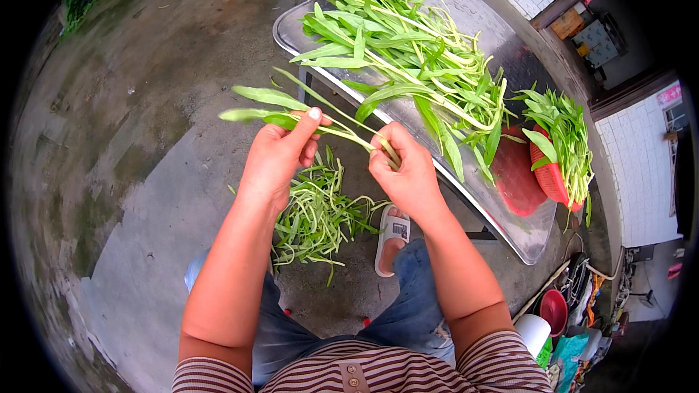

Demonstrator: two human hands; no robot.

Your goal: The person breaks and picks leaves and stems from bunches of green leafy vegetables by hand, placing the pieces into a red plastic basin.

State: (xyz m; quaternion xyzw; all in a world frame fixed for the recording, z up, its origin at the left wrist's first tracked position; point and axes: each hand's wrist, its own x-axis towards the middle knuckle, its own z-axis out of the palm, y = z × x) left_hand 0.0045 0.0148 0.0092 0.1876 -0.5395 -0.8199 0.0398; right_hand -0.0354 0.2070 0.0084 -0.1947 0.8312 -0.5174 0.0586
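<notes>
Between my two hands is a small bunch of water spinach (345,132), its narrow leaves pointing left. My left hand (286,155) pinches the leafy part between thumb and fingers. The stem ends are gripped in my right hand (403,166), near the front edge of a metal table (505,226). On that table lies a large pile of water spinach (415,54), leaves to the left and stems to the right. Below my hands, a heap of loose leaves and stems (322,213) rests on the concrete floor between my feet.
A red plastic basket (549,174) at the table's right end holds more water spinach (565,136). My sandalled foot (392,240) is beside the floor heap. At lower right stand a red bucket (553,311) and a white container (532,333). A white-tiled wall (633,174) borders the right.
</notes>
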